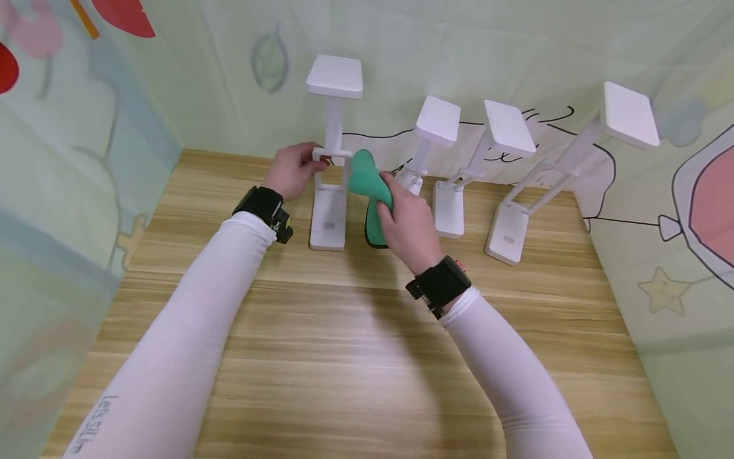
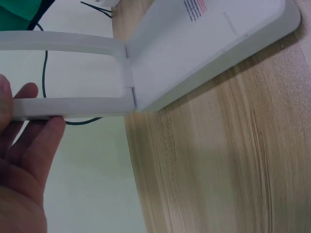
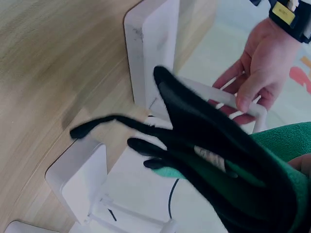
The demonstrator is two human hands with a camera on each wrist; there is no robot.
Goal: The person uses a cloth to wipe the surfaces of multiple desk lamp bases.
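A white folding desk lamp (image 1: 329,223) stands upright at the back left of the table. My left hand (image 1: 291,171) grips one side of its two-bar arm just below the joint, with thumb and fingers around the bar in the left wrist view. In my right hand (image 1: 414,223) is a green cloth with black edging (image 1: 367,178), bunched at the top and hanging down. The cloth's upper end is right beside the lamp's joint. In the right wrist view the black edges fan out, and a small white label (image 3: 210,158) shows inside the folds.
To the right stand three more white desk lamps, a near one (image 1: 438,119), a middle one (image 1: 450,213) and a far one (image 1: 507,239). A printed curtain (image 1: 229,95) hangs behind the wooden table (image 1: 321,357). A thin dark cable (image 2: 44,73) runs behind the lamp.
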